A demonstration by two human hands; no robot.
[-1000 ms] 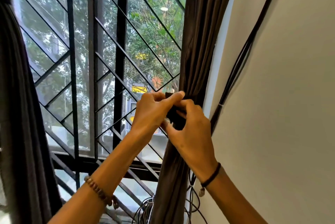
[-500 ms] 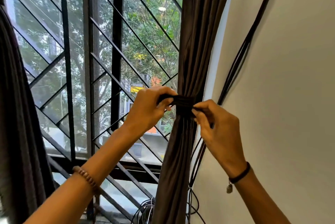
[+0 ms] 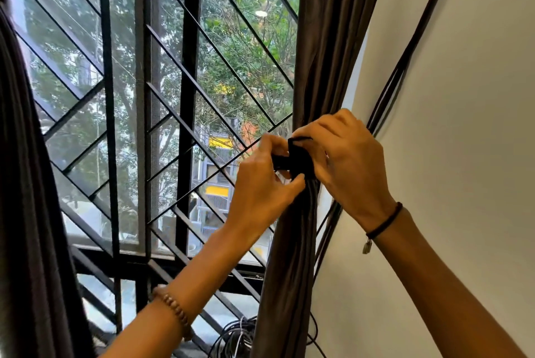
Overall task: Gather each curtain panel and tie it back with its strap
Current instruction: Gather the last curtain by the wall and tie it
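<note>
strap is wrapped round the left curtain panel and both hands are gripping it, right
Not quite: the head view shows the strap round the right curtain panel, next to the wall. The left hand and right hand do both grip it.

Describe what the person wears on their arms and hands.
Both forearms are bare, with no sleeves in view. Behind the left hand, a brown bead bracelet circles the wrist. Behind the right hand, a thin black cord band carries a small metal charm.

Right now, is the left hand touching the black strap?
Touching. In the head view the left hand pinches the end of the black strap, which wraps the gathered curtain panel.
</note>
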